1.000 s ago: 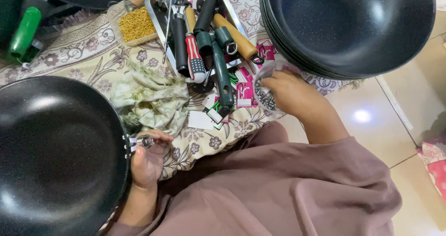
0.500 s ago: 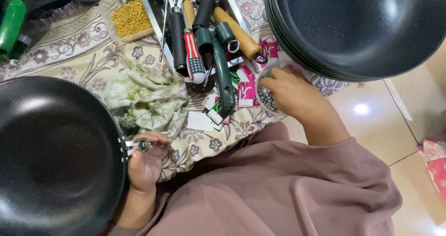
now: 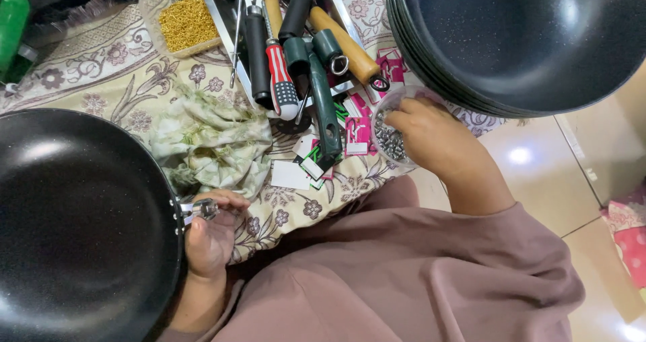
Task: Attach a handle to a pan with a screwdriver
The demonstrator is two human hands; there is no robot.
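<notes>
- While the left hand [image 3: 208,238] pins the pan [image 3: 67,228] by its bracket [image 3: 198,211], the right hand [image 3: 431,133] is in the dish [image 3: 389,139], so the step looks like hardware pick-up for the bracket.
- Left fingers: closed around the bracket, thumb on top. Pan sits down and left of the tray [image 3: 210,6], well apart from it.
- Right fingers: curled down into the dish, tips hidden; can't tell if they've pinched anything.
- Dish: just right of and below the tray, touching the pink cards [image 3: 356,130].
- Judgement: the pieces are tiny and loose, so the pick needs a fine two-finger pinch, with the pan kept steady.
- Materials: pan is round and matte black with a fine speckle; bracket is bright metal; dish is clear plastic holding small grey metal bits.
- Tray: shiny steel, rectangular, piled with tools, including a screwdriver [image 3: 281,80] with a ribbed red-and-white grip.
- Right of the tray: pan stack [image 3: 525,39], same dark speckled finish.
- Left of the tray: box of gold bits [image 3: 185,20]; below it, a crumpled green rag [image 3: 208,140].
</notes>
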